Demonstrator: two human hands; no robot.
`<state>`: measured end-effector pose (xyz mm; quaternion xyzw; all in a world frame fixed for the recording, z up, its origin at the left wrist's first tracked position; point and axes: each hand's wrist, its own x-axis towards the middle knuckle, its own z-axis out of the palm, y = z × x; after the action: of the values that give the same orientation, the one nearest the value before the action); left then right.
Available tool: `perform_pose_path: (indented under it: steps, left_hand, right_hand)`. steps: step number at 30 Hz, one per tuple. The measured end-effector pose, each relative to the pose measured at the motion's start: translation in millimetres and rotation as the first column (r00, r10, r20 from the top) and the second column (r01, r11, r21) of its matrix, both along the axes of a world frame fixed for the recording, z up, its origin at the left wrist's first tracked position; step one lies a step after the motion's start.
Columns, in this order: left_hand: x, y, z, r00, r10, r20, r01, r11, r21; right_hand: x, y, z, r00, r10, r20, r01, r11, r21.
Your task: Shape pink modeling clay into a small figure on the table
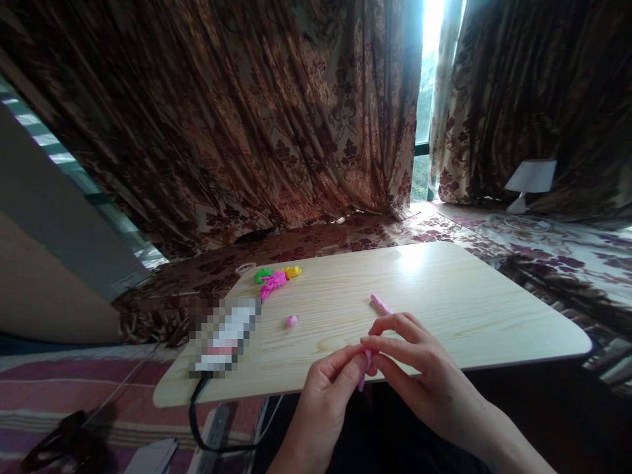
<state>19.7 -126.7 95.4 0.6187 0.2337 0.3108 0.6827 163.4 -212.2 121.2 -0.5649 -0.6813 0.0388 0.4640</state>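
Observation:
Near the table's front edge, my left hand (pixel 332 394) pinches a thin strip of light pink modelling clay (pixel 362 382) between thumb and index finger. One end of the strip hangs below the fingers. My right hand (pixel 419 368) meets it from the other side, its fingertips closed at the top of the same clay, which they partly cover. Just beyond the right knuckles lies a pink clay roll (pixel 380 304), its near end hidden by the hand. A small pink clay ball (pixel 291 320) rests farther left on the tabletop.
On the pale wooden table (pixel 336 283), bright pink clay (pixel 273 283), green clay (pixel 261 275) and yellow clay (pixel 293 271) lie at the far left. A blurred-out device (pixel 230 336) with a black strap sits at the left edge. A white lamp (pixel 530 178) stands beyond, before curtains.

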Motion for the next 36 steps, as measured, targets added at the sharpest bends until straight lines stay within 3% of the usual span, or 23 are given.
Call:
perform_pose_path:
  steps: [9, 13, 18, 22, 26, 32, 36]
  left_hand:
    - [-1.6, -1.3, 6.6, 0.996, -0.088, 0.02, 0.089, 0.992, -0.09]
    - [-4.2, -2.8, 8.7, 0.996, -0.094, 0.013, 0.094, 0.988, -0.124]
    - [-2.9, -8.4, 19.0, 0.985, -0.164, 0.051, 0.171, 0.969, -0.178]
    - [1.5, -13.5, 22.8, 0.979, -0.152, 0.133, 0.179, 0.959, -0.22]
    - [2.3, -16.2, 22.0, 0.981, -0.133, 0.143, 0.164, 0.957, -0.239]
    - [1.1, -16.2, 23.7, 0.987, -0.114, 0.111, 0.138, 0.959, -0.247]
    - [2.9, -16.9, 25.1, 0.985, -0.115, 0.126, 0.141, 0.965, -0.221]
  right_hand:
    - [-1.0, 0.7, -4.6, 0.992, 0.01, -0.126, -0.003, 0.998, 0.058]
    - [5.6, -1.8, -5.3, 0.965, 0.061, -0.256, -0.061, 0.998, 0.008]
    - [7.4, 0.8, 0.4, 0.865, 0.161, -0.475, -0.196, 0.98, -0.024]
    - [-1.6, 6.1, 0.8, 0.702, 0.256, -0.664, -0.342, 0.94, 0.001]
    - [-4.9, 6.2, -3.7, 0.579, 0.26, -0.773, -0.364, 0.93, 0.04]
    - [0.3, 3.3, -4.2, 0.69, 0.179, -0.701, -0.277, 0.961, -0.027]
    - [-3.1, 4.3, -2.5, 0.633, 0.227, -0.74, -0.348, 0.937, -0.01]
